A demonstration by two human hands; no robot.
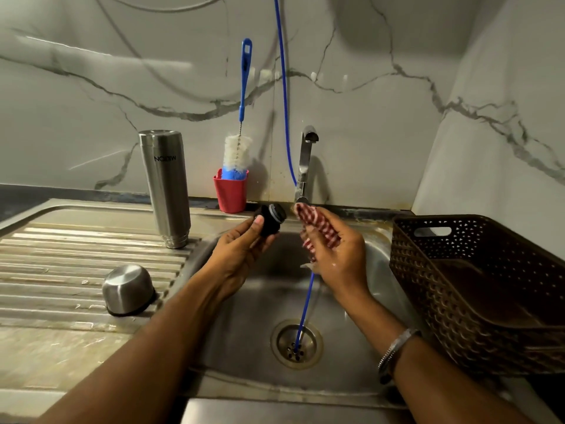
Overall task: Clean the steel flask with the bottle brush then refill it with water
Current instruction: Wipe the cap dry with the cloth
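From the head camera, both hands are held over the steel sink (244, 347). The left hand (241, 252) has its fingers and thumb curled round a small black flask stopper (270, 220), lifted above the basin. The right hand (333, 249) grips a bunched red-and-white checked cloth (315, 223), held just beside the stopper; whether the two touch I cannot tell. A metal bangle (394, 347) sits on the right wrist.

The steel flask (166, 188) stands upside down on the ribbed draining board (61, 264) to the left of the basin, its printed name inverted. Nearer the camera on the same board lies the flask's steel cup (128, 289), mouth down. The bottle brush (240, 117) stands bristle-end down in a red holder (230, 192) by the marble wall, between the flask and the tap (305, 160). A blue hose (284, 87) comes down the wall past the tap, passes behind the right hand and ends at the drain (296, 342). A brown woven basket (477, 289) sits on the right of the sink.
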